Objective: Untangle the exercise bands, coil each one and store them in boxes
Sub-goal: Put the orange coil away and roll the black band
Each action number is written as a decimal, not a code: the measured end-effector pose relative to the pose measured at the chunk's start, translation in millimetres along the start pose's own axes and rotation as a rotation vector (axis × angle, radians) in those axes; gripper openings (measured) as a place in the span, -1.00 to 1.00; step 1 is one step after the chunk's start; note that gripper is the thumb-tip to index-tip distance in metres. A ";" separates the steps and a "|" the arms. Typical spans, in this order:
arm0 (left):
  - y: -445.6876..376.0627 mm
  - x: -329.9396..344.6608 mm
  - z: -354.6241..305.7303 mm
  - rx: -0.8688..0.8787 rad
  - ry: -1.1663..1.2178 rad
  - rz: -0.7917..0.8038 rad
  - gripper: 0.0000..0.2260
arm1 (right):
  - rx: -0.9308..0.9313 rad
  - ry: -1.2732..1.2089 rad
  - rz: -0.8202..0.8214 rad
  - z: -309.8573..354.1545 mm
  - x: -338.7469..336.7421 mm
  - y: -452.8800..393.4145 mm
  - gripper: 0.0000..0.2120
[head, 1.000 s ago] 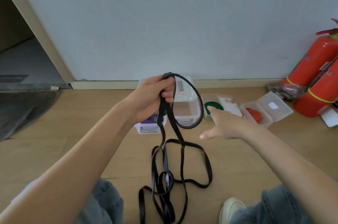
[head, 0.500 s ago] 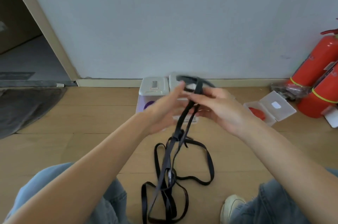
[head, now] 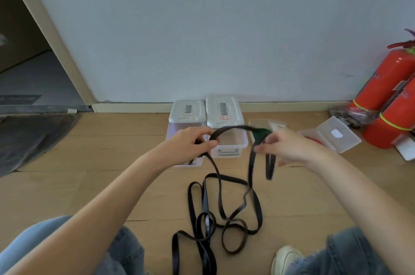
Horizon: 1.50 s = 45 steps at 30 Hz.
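Untangling step: left hand (head: pixel 190 143) and right hand (head: pixel 284 145) each pinch the long flat black rubber exercise band (head: pixel 233 130), arched between them above the clear lidded plastic boxes (head: pixel 226 137), remainder knotted on floor; next, probably work loops free.

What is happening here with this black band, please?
A person sitting on the floor is untangling a black band. The left hand grips one part and the right hand pinches another, stretching a span between them. The rest lies in loose loops on the floor, not yet coiled. Small boxes stand by the wall; a green coil lies in one.
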State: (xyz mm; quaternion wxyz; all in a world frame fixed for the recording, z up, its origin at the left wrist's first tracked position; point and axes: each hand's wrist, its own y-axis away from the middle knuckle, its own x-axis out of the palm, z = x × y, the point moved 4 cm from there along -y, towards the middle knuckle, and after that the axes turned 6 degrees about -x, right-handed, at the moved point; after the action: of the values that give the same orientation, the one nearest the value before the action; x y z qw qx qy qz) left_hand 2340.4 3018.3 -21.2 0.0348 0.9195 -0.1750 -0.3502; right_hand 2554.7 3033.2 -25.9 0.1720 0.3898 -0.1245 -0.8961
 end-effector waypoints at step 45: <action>3.1 20.8 -22.8 0.145 0.052 0.045 -0.78 | -0.531 0.148 -0.246 37.0 -6.7 14.9 -0.23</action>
State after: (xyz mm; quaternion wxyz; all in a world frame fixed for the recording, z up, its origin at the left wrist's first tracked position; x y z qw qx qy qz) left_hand 2368.9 3006.9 -16.6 -0.0192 0.9242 -0.2197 -0.3118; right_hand 2534.7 3025.6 8.4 0.1666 0.4077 0.1752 -0.8805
